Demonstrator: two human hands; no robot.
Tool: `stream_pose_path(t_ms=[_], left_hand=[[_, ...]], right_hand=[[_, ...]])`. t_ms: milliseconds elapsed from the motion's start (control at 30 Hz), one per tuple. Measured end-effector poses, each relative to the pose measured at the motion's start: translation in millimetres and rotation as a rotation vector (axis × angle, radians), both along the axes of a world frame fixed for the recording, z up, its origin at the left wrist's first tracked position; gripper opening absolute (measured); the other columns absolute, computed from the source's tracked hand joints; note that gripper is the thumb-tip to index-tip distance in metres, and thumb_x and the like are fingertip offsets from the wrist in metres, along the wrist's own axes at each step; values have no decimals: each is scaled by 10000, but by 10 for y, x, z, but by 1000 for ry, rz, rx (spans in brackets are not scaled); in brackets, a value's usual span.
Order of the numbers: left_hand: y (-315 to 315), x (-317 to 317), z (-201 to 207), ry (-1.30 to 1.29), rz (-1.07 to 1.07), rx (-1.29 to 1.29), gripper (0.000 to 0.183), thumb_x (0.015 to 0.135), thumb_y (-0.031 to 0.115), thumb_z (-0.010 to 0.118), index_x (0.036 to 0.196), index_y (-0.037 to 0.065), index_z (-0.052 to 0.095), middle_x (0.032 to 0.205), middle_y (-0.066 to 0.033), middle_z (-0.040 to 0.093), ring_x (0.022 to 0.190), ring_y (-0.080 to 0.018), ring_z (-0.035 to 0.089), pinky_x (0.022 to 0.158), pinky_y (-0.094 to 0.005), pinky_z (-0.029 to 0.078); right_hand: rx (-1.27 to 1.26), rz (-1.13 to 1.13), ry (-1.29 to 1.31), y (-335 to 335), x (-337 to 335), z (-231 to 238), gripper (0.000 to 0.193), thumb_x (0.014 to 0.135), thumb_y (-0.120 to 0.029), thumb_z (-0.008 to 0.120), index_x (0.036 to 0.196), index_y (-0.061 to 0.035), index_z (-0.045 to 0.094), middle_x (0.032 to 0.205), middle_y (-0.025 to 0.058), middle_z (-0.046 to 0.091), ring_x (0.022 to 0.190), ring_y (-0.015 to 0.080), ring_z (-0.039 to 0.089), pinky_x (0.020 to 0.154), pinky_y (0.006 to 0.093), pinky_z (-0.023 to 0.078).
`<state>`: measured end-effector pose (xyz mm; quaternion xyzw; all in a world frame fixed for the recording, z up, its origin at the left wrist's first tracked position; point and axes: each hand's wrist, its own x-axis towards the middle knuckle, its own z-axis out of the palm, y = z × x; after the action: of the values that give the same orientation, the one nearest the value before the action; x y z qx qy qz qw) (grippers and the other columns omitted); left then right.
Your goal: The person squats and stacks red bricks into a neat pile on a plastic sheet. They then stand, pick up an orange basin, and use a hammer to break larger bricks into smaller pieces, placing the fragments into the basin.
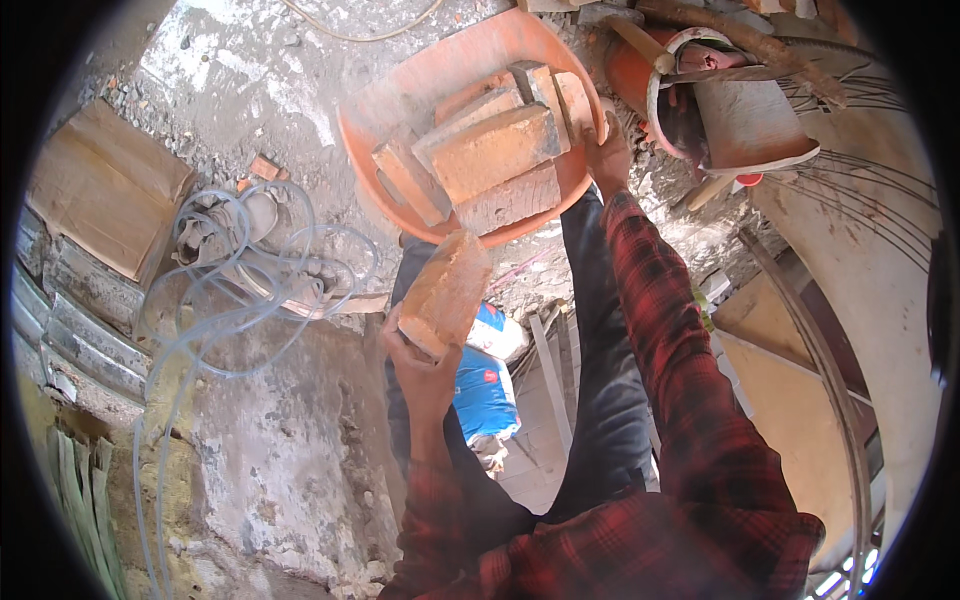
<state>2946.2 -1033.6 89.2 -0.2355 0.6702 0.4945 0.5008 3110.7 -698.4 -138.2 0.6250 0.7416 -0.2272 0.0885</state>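
Observation:
My left hand [420, 365] is closed around the lower end of a dusty orange brick [450, 290], which it holds tilted just in front of the tub. Beyond it stands a wide orange plastic tub [395, 95], holding several bricks [495, 155] piled on one another, some flat and some on edge. At the tub's right rim is my right hand [608, 155], its fingers wrapped over the edge; part of them is hidden by the rim.
Loops of clear hose [240, 280] lie at the left, beside a cardboard piece [110, 190] and stacked grey tiles [95, 330]. Another orange bucket [750, 125] with wooden-handled tools lies at the upper right, near thin metal rods [860, 190]. Below, between my legs, sits a blue sack [485, 395].

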Motion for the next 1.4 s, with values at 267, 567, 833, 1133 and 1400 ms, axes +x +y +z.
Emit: stream_pose_path(t_ms=[267,567,833,1133,1400], left_hand=[[253,-62,-8,-18,-266,252,805,786,-73,694,1478,6,290,1390,-163,467,1307,-239,494,1070,-365,451],[1310,-316,-410,-263,-669,416,854,828,185,789,1509,-33,323,1396,-237,524,1253,-282,568,1046,-375,464],[2077,-376,-1315,653,-1076,40,823,909,433,692,1527,8,352,1543,-314,356,1433,-459,356,1176,-486,313],[1856,-187,-1602,697,-1326,-181,840,869,453,711,1511,24,381,1561,-307,322,1452,-498,274,1201,-519,255],[1622,-123,-1251,804,-1128,-134,766,834,273,773,1461,6,423,1509,-308,378,1422,-486,324,1178,-530,291]], right_hand=[[-525,297,351,-793,37,1442,821,852,-371,789,1510,-84,391,1504,164,428,1410,285,415,1159,392,342],[-691,431,437,-908,345,1944,1115,647,-245,891,1531,-23,250,1466,209,384,1377,396,378,1147,494,341],[-175,-24,233,-302,206,1245,1072,684,-191,841,1525,-24,198,1382,254,383,1319,442,394,1121,494,365],[-401,235,365,123,448,512,803,841,-219,768,1522,-70,371,1387,207,444,1281,397,466,1106,449,399],[-351,74,365,220,177,642,728,840,-101,723,1489,-48,398,1355,213,439,1281,397,477,1090,424,419]])
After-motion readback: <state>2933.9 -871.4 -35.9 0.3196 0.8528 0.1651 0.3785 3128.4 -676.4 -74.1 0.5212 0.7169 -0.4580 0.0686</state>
